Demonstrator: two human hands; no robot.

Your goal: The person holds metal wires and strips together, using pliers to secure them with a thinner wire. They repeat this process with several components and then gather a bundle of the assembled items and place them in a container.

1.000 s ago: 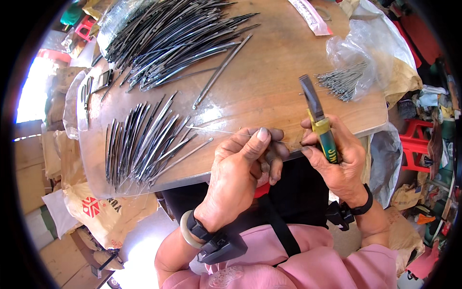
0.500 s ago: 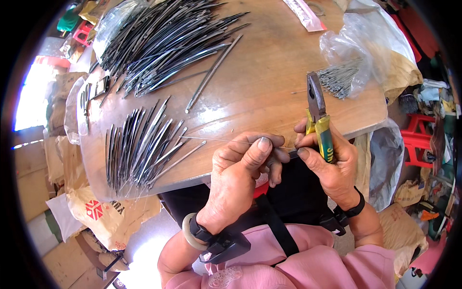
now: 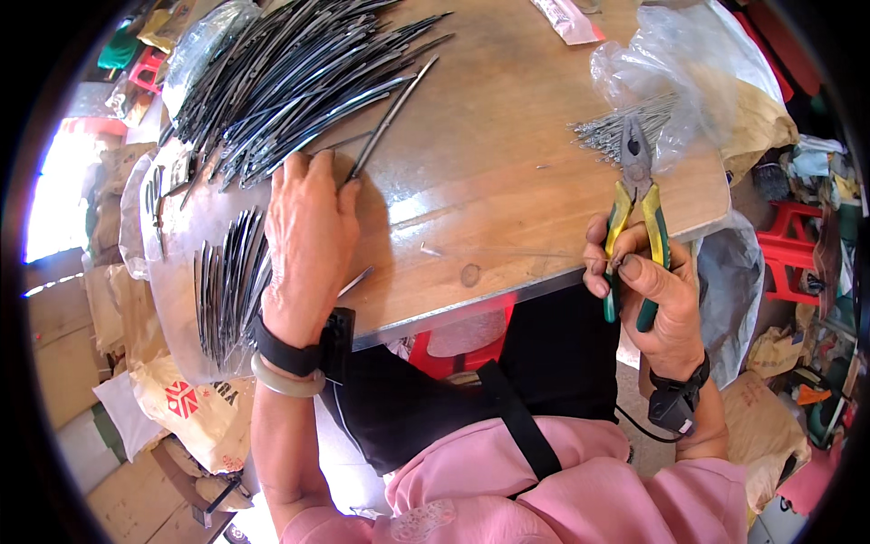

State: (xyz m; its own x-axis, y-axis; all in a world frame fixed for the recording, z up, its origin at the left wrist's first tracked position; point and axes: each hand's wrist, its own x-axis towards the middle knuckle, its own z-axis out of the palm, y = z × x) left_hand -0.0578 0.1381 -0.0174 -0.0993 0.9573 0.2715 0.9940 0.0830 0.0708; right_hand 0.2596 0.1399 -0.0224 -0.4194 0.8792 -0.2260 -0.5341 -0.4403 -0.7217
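My left hand (image 3: 313,240) lies palm down at the near edge of a large pile of dark metal strips (image 3: 299,86). Its thumb and fingers are apart, and the thumb is beside the end of a single strip (image 3: 391,118); the palm side is hidden. In my right hand (image 3: 657,299) are pliers (image 3: 637,181) with yellow-and-green handles, jaws pointing away from me. Thumb and fingertips of that hand also pinch a thin wire (image 3: 517,253), which stretches left over the table's near edge. A smaller bunch of strips (image 3: 227,290) lies partly behind my left forearm.
Beyond the pliers, a bundle of thin wire pieces (image 3: 598,134) lies by a clear plastic bag (image 3: 657,59) on the wooden table (image 3: 507,127). A pink-and-white packet (image 3: 566,20) rests at the far edge. Red stools (image 3: 787,258) and paper sacks (image 3: 195,399) stand around.
My left hand has let go of the wire and moved left and away to the large pile. My right hand has turned the pliers, whose handles are now spread, and keeps the wire.
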